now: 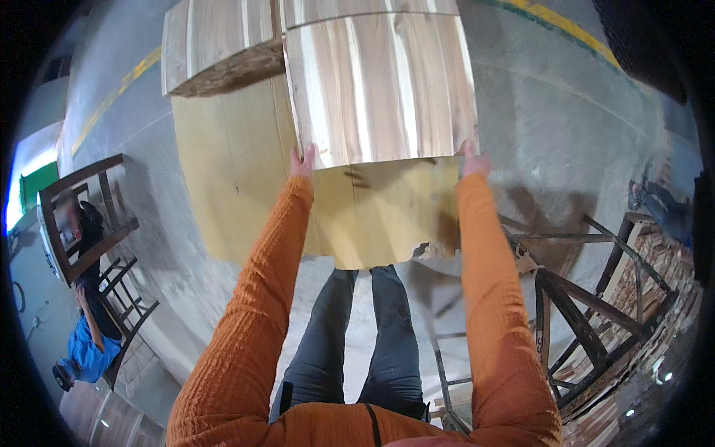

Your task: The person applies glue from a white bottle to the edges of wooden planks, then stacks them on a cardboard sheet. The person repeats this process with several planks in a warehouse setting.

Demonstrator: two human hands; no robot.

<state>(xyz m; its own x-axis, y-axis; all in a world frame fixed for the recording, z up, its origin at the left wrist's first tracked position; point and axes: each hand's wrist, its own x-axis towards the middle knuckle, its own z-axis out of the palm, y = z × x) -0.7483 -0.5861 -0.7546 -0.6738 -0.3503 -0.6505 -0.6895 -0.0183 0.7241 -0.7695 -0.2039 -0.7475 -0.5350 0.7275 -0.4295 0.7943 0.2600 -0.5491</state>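
Note:
A square wooden panel (380, 89) with pale and brown stripes is in front of me, its near edge over a yellowish-brown cardboard sheet (231, 171). My left hand (302, 161) is closed on its near left corner, thumb and fingers along the edge. At the near right corner my right hand (474, 161) grips the panel the same way. The fingers beneath the panel are hidden. Beside it on the left stands a stack of similar panels (222, 37), resting on the cardboard. Another striped panel (365, 7) shows just past the far edge of the one I hold.
Dark metal frame stands (588, 313) are on my right, with stacked wood strips (648, 290) by them. To the left are a metal frame cart (89, 216) and a person in a blue shirt (89, 346). Yellow lines (566, 30) mark the concrete floor.

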